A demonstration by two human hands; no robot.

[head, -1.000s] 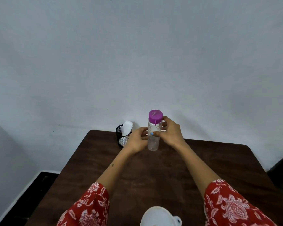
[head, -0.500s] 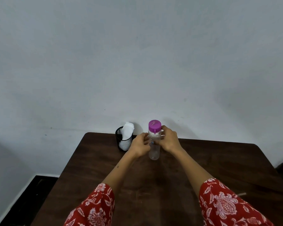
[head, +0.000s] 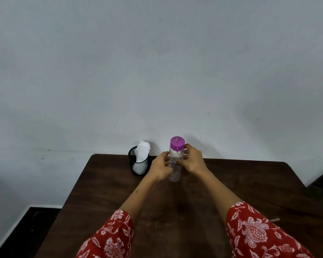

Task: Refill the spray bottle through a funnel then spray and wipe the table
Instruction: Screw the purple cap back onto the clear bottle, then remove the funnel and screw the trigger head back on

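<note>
1. Over the last second your view tilted up; the white funnel that showed at the near edge a second earlier had dropped out of frame, while the bottle [head: 175, 161] stayed at the far middle of the bench [head: 231, 183].
2. Your left hand [head: 161, 167] and right hand [head: 193, 161] kept a closed grip on the bottle's clear body from either side, as in both earlier frames.
3. The purple cap [head: 177, 143] remained on, so the refill had probably not begun; uncapping appeared to be the step in hand. No spray head could be made out on this bottle.
4. Count: one bottle, one purple cap, two hands, one black mesh cup [head: 139, 163] just left of the bottle, one white tissue [head: 143, 150] standing in it.
5. Whether the bottle's base rested on the bench could not be told.
</note>
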